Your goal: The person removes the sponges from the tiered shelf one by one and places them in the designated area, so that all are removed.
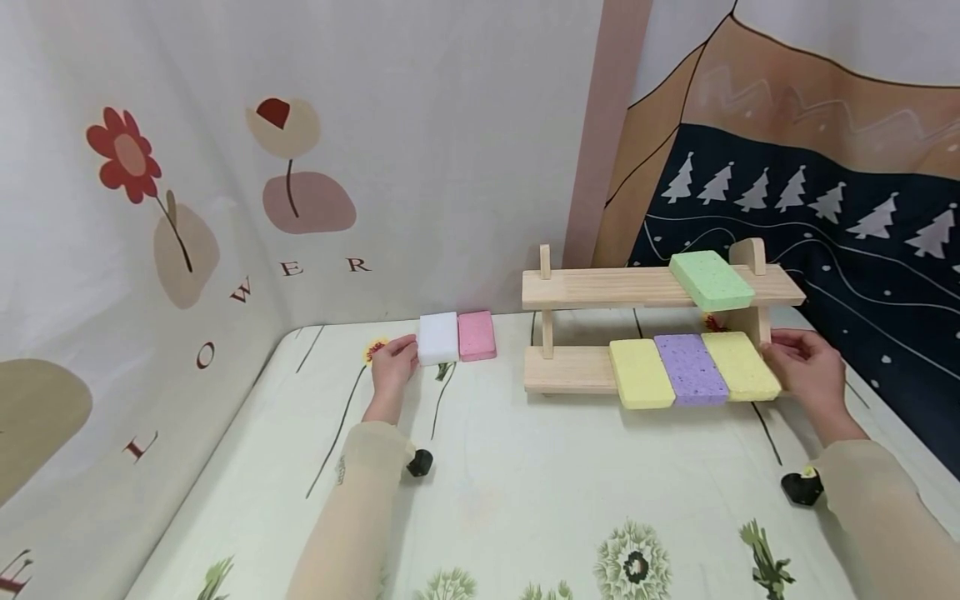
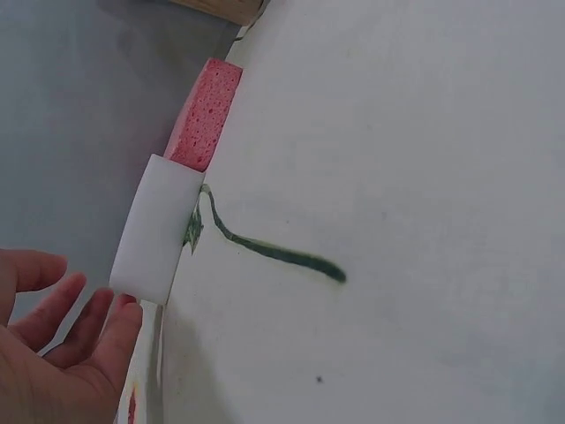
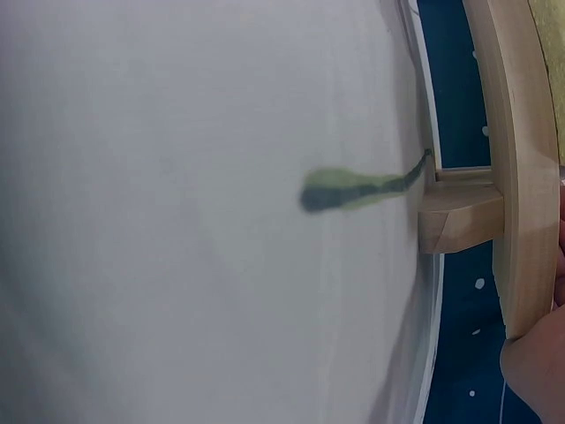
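On the left, a white sponge (image 1: 438, 339) stands against the back cloth, side by side with a pink sponge (image 1: 477, 336). My left hand (image 1: 393, 367) is at the white sponge's left end; in the left wrist view its loosely bent fingertips reach that end without wrapping round it. On the lower board of a wooden shelf (image 1: 570, 371) sit a yellow sponge (image 1: 642, 373), a purple sponge (image 1: 691, 369) and a second yellow sponge (image 1: 741, 367). My right hand (image 1: 808, 371) touches the shelf's right end beside that second yellow sponge; its fingers are partly hidden.
A green sponge (image 1: 712, 280) lies on the upper board, towards the right upright. White patterned cloth (image 1: 525, 483) covers the table. A flower-print cloth (image 1: 450, 167) hangs behind, and a dark tree-print cloth (image 1: 885, 267) hangs at the right.
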The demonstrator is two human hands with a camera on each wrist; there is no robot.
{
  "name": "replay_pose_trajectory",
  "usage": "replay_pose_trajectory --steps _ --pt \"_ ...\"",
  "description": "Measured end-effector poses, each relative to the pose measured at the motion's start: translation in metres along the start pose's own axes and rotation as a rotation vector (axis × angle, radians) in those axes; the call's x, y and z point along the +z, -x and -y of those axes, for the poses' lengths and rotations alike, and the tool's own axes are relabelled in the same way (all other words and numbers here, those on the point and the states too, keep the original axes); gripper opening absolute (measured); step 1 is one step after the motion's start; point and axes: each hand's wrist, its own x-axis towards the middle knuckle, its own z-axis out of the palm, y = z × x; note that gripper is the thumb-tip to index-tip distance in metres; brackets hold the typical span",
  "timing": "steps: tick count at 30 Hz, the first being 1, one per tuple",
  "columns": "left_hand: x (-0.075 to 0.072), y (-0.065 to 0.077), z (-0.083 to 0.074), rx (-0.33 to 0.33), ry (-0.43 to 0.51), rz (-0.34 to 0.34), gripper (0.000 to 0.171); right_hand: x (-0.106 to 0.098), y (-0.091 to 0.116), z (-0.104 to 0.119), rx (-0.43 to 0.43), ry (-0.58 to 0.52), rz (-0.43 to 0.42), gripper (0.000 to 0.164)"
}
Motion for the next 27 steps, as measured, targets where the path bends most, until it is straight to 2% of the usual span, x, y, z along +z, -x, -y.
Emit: replay_pose_trajectory --steps 8,18,27 --pt "-0.001 0.005 -0.003 0.064 0.041 0.010 0.035 0.000 0.000 -0.001 0.000 -0.008 0.004 0.017" --pt "0.002 0.012 -0.014 0.094 0.081 0.017 0.035 -0.001 -0.001 -0.001 0.001 -0.002 0.003 0.014" --pt "0.008 0.025 -0.030 0.108 0.123 0.099 0.037 0.000 -0.002 -0.002 0.021 0.003 0.004 0.012"
